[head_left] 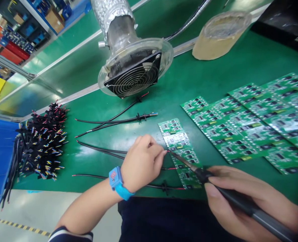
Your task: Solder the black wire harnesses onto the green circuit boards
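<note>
We record a green work surface [93,161] with a pale metal rail [85,90] along its far side. Beyond it, we find stocked shelving [25,27] at upper left. We note a light grey floor [95,215] with yellow-and-black striped tape [17,226], and glossy light reflections.

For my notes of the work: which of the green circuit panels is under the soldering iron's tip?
The narrow strip beside the left hand, the leftmost of them; it lies apart, while the other panels lie grouped together further right.

L hand [143,163] w/ wire at PCB strip [186,156], soldering iron [229,198] in R hand [252,198].
</note>
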Demonstrator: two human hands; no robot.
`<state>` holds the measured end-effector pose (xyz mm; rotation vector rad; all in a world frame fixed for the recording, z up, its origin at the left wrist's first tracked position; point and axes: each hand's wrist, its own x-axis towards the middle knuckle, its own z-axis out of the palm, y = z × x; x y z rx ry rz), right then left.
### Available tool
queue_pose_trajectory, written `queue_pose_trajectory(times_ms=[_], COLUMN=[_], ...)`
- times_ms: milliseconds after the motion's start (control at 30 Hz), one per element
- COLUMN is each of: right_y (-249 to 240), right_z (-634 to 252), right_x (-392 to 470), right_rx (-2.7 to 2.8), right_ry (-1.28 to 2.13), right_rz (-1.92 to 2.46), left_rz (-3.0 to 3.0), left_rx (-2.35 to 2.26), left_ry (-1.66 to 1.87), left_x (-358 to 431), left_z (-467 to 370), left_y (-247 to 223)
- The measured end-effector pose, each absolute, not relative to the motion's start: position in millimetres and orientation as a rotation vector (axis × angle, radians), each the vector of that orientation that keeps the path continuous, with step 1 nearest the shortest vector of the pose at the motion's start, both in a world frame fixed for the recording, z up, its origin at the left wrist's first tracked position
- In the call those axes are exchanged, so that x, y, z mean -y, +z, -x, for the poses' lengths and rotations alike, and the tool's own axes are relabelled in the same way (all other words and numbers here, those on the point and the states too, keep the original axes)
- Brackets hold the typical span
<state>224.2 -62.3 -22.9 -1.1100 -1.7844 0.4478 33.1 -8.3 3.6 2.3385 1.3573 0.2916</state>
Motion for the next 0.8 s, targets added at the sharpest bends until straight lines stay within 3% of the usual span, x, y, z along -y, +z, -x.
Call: queue_pose_trajectory(times_ms=[800], right_y=[-19], right_z=[-223], right_x=[57], right_rx=[1.878], right_ry=[0.435], right_rz=[1.092], left_rz=[-2.419], left_rx=[-1.383], left_ry=[0.28], left_x=[12], left_z=[-36], left_y=[-1])
